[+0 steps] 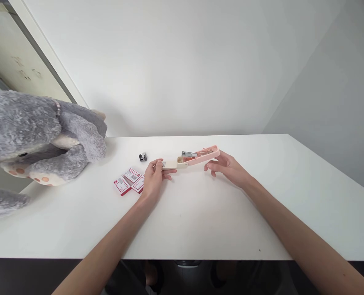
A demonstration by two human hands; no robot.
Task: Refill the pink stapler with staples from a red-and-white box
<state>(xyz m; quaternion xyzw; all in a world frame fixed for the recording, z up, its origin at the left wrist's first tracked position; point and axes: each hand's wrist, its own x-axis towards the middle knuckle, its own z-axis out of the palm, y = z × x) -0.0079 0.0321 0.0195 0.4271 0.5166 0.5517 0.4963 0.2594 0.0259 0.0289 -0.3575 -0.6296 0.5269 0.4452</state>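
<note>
A pink and cream stapler [200, 159] is swung wide open above the white table, its metal staple channel showing near the hinge. My left hand [154, 174] grips the cream base, thumb on top and fingers below. At the far end of the pink arm is my right hand [226, 166], its fingers loosely bent and apart, with the thumb below the arm. Part of this hand lies behind the pink end, so I cannot tell how firmly it touches. Left of my left hand lie red and white staple boxes [133, 175], one partly covered by that hand.
A small black and silver staple remover [143, 157] lies behind the boxes. A large grey plush toy [77, 139] leans over the left side of the white table [200, 229]. A pale wall [182, 73] borders the table's back edge.
</note>
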